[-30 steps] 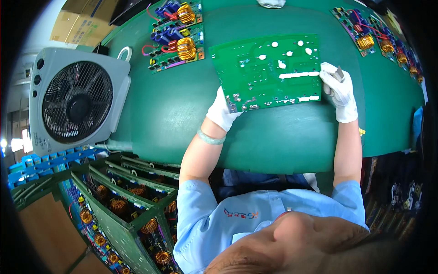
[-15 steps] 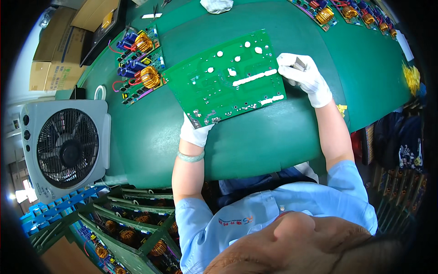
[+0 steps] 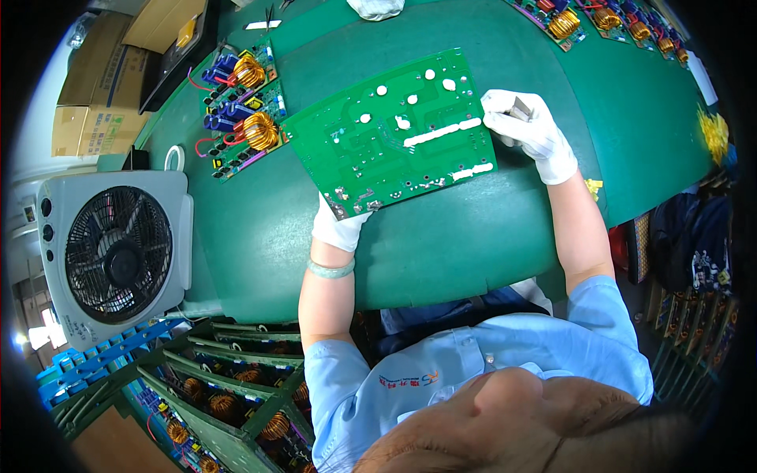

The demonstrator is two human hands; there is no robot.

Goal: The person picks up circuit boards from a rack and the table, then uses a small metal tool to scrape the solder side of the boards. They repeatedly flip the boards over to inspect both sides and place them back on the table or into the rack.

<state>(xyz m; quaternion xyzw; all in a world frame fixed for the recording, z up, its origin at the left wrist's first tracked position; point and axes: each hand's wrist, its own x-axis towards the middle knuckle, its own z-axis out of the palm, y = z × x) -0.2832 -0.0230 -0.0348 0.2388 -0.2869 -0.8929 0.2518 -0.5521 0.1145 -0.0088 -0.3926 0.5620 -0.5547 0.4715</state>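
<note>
A large green circuit board (image 3: pixel 371 165) is tilted up over the bench, its solder side showing white blobs and two white strips. My gloved left hand (image 3: pixel 339 226) grips it at the lower left corner, the fingers mostly hidden behind the board. Close to the board's right edge is my gloved right hand (image 3: pixel 532 134), its fingers closed on a small flat grey piece (image 3: pixel 520 109). I cannot make out whether those fingertips touch the board.
Two populated circuit boards (image 3: pixel 252 102) with copper coils lie left of mine; several more (image 3: pixel 564 25) sit far right. A grey box fan (image 3: pixel 181 236) stands at the left edge. Green racks (image 3: pixel 260 414) hold boards below. Yellow strands (image 3: pixel 712 135) hang at the right.
</note>
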